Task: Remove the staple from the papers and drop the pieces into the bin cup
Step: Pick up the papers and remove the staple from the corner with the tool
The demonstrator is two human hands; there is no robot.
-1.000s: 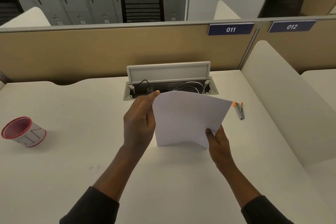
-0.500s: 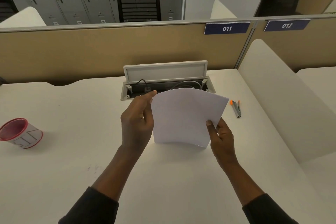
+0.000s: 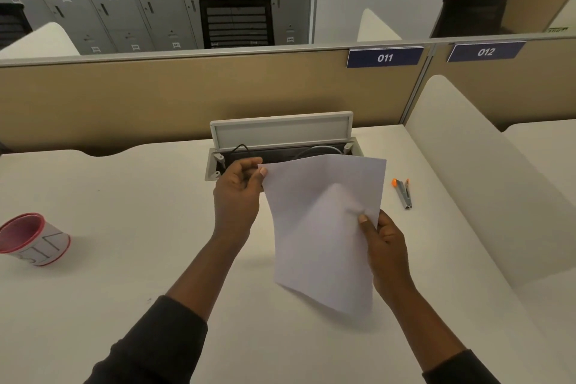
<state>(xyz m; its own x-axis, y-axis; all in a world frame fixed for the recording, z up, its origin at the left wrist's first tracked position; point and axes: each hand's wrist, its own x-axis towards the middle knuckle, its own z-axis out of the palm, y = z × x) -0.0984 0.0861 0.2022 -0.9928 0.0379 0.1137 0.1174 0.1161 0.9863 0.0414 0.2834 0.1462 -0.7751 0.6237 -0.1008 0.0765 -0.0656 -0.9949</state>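
Up off the worktop [image 3: 124,274] and in the air: papers [image 3: 321,227], white, bowed, with a soft ridge down the middle, bottom corner hanging low toward the near edge.

Pinched at the top left corner by the left hand [image 3: 237,196], thumb tip on the near face, other fingers curled behind the corner and mostly out of sight. Gripped at the right edge by the right hand [image 3: 385,246], thumb pressed on the front, remaining fingers hidden behind the sheet.

No telling where the staple sits: too small to pick out, and the far face of the sheets turned away from the camera. Hard to count the sheets either, with the edges lying flush.

Far left, well apart from both hands: bin cup [image 3: 34,240], red rim, white wall, dark marks on the side not readable, left part clipped by the frame edge, inside in pink shadow.

Just right of the papers, flat on the worktop: a slim grey tool with orange tips [image 3: 403,193], touched by neither hand, too small to say exactly what kind.

Behind the papers: cable box [image 3: 280,134], lid raised, dark cables inside, near rim partly covered by the left hand and the sheets' top edge.

Dark sleeves cut off at the bottom of the view. On the partition beyond, blue labels 011 [image 3: 385,58] and 012 [image 3: 485,52].
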